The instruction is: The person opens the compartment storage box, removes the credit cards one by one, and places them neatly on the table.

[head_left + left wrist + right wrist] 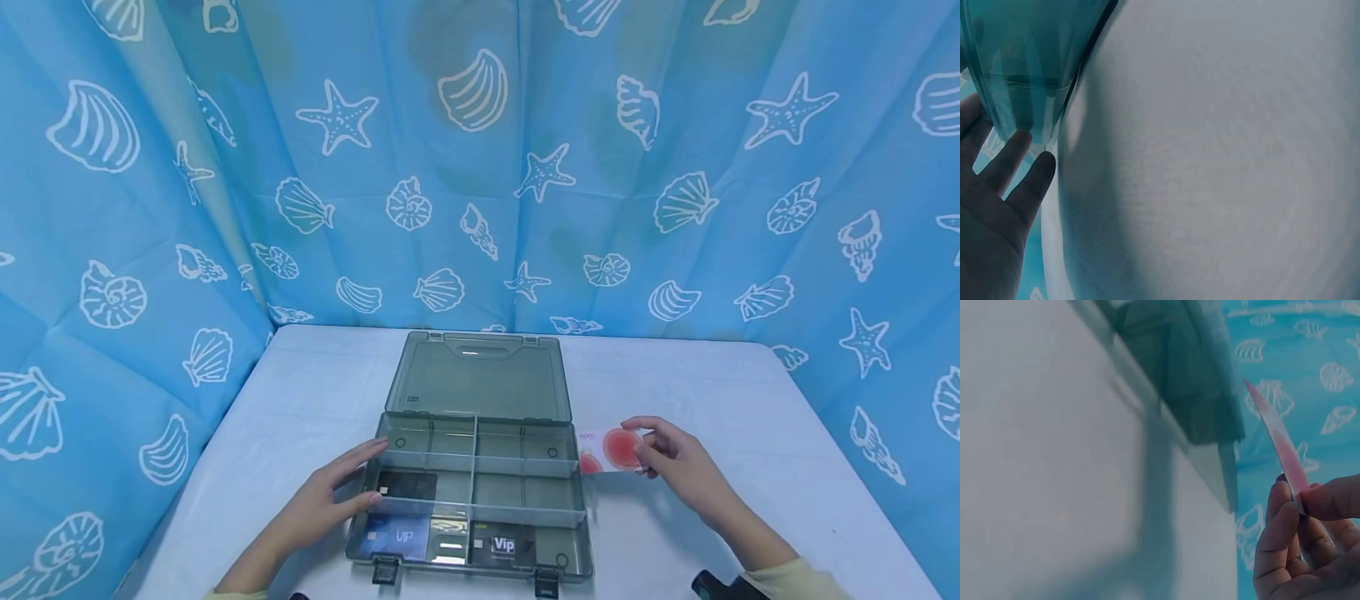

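A grey see-through storage box (472, 492) with dividers lies with its lid (480, 377) folded back. My left hand (330, 498) rests against the box's left side; in the left wrist view its fingers (1035, 181) look fairly straight. Off the box's right side, my right hand (678, 460) pinches a white card with red circles (621, 450) by its right end. Edge-on in the right wrist view, the pink-and-white card (1282, 447) sits between thumb and fingers. A blue VIP card (393, 536) and a black Vip card (504, 545) occupy front compartments; a dark card (407, 485) lies behind at left.
Two latches (386, 571) hang from the box's front edge. A white cloth covers the table (300, 392). A blue curtain (480, 167) with shell and starfish prints encloses the back and sides.
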